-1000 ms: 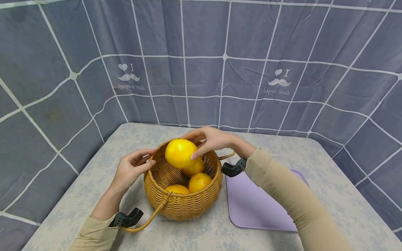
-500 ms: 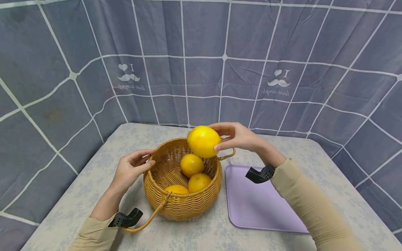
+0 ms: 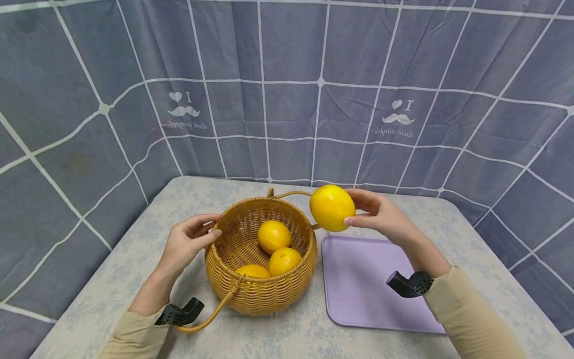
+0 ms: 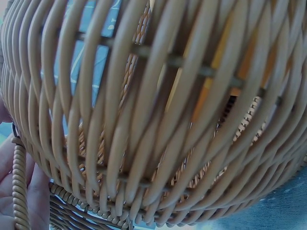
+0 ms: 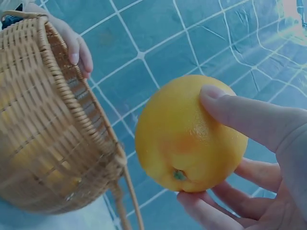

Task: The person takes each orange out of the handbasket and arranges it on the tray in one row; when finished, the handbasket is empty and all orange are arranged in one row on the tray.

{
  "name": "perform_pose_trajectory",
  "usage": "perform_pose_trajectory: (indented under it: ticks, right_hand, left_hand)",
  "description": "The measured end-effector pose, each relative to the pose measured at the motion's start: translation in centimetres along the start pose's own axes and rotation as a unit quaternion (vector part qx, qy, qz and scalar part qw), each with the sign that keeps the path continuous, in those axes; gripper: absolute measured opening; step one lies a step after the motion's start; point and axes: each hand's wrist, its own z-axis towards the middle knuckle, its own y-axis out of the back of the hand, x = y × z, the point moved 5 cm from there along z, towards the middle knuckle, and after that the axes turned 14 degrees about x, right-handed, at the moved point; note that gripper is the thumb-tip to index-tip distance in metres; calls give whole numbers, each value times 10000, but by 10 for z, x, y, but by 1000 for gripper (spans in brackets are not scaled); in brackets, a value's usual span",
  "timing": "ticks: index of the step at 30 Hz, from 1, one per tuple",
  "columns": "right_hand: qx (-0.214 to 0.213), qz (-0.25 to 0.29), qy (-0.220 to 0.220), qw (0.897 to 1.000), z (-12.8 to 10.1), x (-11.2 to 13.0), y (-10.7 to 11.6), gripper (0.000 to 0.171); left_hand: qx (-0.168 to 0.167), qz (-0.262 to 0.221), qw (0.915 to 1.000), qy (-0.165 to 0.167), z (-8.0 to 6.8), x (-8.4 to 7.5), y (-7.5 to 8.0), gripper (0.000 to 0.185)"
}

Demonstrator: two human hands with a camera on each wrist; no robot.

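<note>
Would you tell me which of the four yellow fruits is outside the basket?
The fruit gripped in the right hand, held above the purple tray's far edge; the other three lie inside the wicker basket.

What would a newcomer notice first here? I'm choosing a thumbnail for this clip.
The bright orange held up in the right hand, just past the wicker basket's right rim above the lilac tray. Next, three more oranges inside the basket, whose left rim the left hand holds.

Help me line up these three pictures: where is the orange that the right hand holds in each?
Head: orange right of centre, above the tray's far edge.
Left wrist: not in it.
Right wrist: centre, in the right hand.
Shared landmark: the basket.
</note>
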Motion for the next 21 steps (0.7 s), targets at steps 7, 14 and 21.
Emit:
perform_pose_trajectory:
  ticks: [7,14,21]
  right_hand:
    - [-345,-12,-427,9985,-33,-29,-5,60]
    - [-634,96,-898,9939,-58,-58,-13,59]
    - [-759,258,-1256,9888,-68,-82,-24,60]
  left_hand:
    - [-23,46,10000,-26,1,0,0,35]
    - [8,30,10000,-41,1,0,0,34]
    - [-1,27,10000,-61,1,0,0,34]
